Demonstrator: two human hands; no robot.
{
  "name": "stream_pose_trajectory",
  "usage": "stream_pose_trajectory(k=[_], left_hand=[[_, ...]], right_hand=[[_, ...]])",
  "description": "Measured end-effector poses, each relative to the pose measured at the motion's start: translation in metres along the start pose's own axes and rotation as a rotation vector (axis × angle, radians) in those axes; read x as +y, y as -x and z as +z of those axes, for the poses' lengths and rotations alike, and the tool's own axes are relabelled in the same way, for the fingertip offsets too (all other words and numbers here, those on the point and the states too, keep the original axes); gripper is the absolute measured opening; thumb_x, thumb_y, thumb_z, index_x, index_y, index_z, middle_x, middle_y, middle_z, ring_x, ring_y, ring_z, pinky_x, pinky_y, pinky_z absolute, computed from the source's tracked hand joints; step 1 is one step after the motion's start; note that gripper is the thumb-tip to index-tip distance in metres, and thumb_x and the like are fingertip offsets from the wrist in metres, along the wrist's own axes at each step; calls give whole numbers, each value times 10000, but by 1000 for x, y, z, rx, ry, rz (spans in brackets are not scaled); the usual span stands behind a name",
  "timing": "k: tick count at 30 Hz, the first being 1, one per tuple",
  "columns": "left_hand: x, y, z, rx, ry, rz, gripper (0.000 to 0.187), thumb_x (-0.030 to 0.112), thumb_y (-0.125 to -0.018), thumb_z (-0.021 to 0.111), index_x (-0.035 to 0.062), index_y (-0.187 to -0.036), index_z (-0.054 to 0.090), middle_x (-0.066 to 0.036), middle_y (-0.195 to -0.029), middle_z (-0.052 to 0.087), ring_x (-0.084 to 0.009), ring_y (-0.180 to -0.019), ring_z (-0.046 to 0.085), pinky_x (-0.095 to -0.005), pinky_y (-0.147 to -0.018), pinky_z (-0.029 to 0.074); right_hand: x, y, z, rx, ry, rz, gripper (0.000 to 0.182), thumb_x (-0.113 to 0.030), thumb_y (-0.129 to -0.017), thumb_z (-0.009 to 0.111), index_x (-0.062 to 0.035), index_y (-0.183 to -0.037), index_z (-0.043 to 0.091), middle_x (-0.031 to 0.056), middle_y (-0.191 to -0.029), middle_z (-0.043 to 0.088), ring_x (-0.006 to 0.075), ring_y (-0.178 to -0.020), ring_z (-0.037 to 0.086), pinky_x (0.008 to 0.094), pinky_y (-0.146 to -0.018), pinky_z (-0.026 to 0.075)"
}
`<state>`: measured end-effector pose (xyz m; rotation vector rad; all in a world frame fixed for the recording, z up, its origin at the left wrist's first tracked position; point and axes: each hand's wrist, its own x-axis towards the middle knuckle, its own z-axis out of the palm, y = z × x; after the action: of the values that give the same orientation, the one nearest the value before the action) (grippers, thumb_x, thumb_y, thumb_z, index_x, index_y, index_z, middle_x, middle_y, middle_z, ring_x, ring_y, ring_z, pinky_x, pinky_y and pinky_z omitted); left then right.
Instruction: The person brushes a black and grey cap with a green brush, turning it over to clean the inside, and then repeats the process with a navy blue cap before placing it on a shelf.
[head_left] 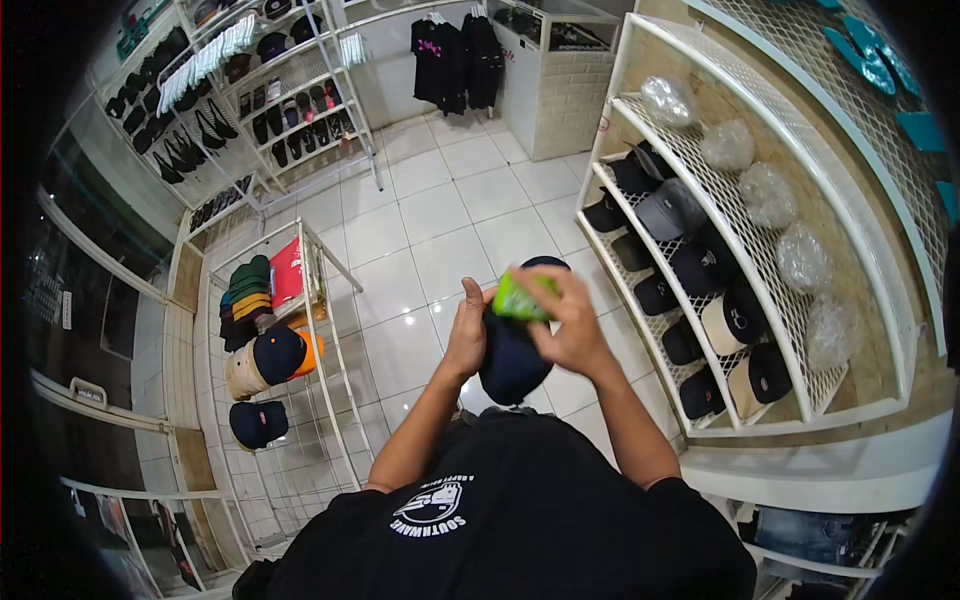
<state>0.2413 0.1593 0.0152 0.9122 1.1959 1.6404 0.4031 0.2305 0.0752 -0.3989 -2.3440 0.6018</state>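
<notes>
A dark navy cap (pixel 513 362) is held up in front of my chest, above the tiled floor. My left hand (pixel 467 332) grips the cap from its left side, thumb pointing up and the other fingers hidden behind it. My right hand (pixel 572 325) is closed round a small bright green thing (pixel 524 298), which lies against the upper part of the cap. Motion smears the green thing, so I cannot make out its exact kind.
On the right, a white mesh shelf (pixel 700 218) carries several caps and clear plastic bundles (pixel 802 258). A wire rack (pixel 335 345) on the left bears caps, including a navy one (pixel 258 425). Hanging black shirts (pixel 440 65) and a counter (pixel 575 95) stand further off.
</notes>
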Motion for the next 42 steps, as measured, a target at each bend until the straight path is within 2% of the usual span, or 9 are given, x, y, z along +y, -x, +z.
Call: stream_pose_trajectory(k=[3, 12, 16, 21, 25, 29, 33, 37, 42], left_hand=[[13, 5, 0, -93, -26, -45, 988, 764, -982, 140, -42, -1173, 680, -70, -952, 707, -114, -840, 654, -236, -796, 526], [12, 8, 4, -110, -4, -79, 1008, 777, -968, 148, -55, -1176, 679, -81, -953, 719, -128, -807, 674, -251, -774, 552], [-2, 1, 9, 17, 49, -94, 1014, 767, -979, 126, -52, -1163, 695, -66, -903, 714, -104, -795, 652, -240, -753, 534], [7, 6, 2, -123, 47, -33, 422, 339, -1076, 525, -40, -1075, 712, -26, -926, 707, -51, -755, 604, -209, -677, 498], [-3, 2, 4, -16, 167, -9, 367, 274, -1073, 538, -52, -1071, 706, -40, -946, 716, -63, -774, 630, -227, -691, 527], [7, 10, -1, -92, 243, -154, 363, 270, -1074, 528, -50, -1088, 700, -64, -962, 726, -89, -806, 674, -235, -734, 559], [2, 10, -1, 14, 315, -151, 370, 283, -1077, 519, -41, -1085, 697, -62, -955, 727, -89, -791, 675, -235, -720, 561], [-5, 12, -12, -128, 274, -186, 382, 307, -1078, 511, -31, -1084, 688, -62, -986, 725, -96, -804, 685, -231, -739, 565], [-14, 12, -17, -76, 349, -143, 396, 323, -1075, 511, -36, -1118, 673, -78, -1016, 722, -115, -822, 699, -239, -753, 574]], right_hand=[[35, -3, 2, 455, -14, 313, 732, -22, -714, 728, -156, -1421, 592, 133, -1234, 595, 311, -1145, 555, 390, -979, 425], [50, 4, 3, 458, -1, 364, 698, -89, -794, 756, -134, -1459, 547, 166, -1204, 579, 351, -1115, 565, 457, -997, 429], [13, 18, 5, 129, 30, -25, 718, -42, -772, 765, -97, -1452, 543, 172, -1172, 576, 355, -1112, 574, 424, -984, 448], [50, 12, 14, 531, -201, 416, 692, -37, -779, 746, -140, -1442, 576, 158, -1235, 591, 316, -1145, 563, 432, -1014, 423], [18, 23, 9, 141, 40, -2, 674, -25, -841, 725, -102, -1477, 516, 180, -1234, 557, 333, -1142, 565, 418, -959, 480], [57, 21, 20, 530, -245, 470, 685, 51, -743, 710, -59, -1407, 582, 155, -1266, 558, 337, -1177, 564, 425, -1035, 446], [27, 32, 16, 234, -5, 56, 696, 21, -749, 699, -107, -1424, 587, 149, -1229, 572, 314, -1156, 571, 425, -1016, 441], [52, 24, 19, 505, -313, 447, 681, -13, -753, 757, -104, -1409, 598, 156, -1209, 590, 298, -1162, 567, 422, -1008, 443], [31, 26, 15, 169, 27, 96, 674, -28, -768, 760, -122, -1414, 594, 141, -1212, 592, 299, -1169, 568, 416, -999, 456]])
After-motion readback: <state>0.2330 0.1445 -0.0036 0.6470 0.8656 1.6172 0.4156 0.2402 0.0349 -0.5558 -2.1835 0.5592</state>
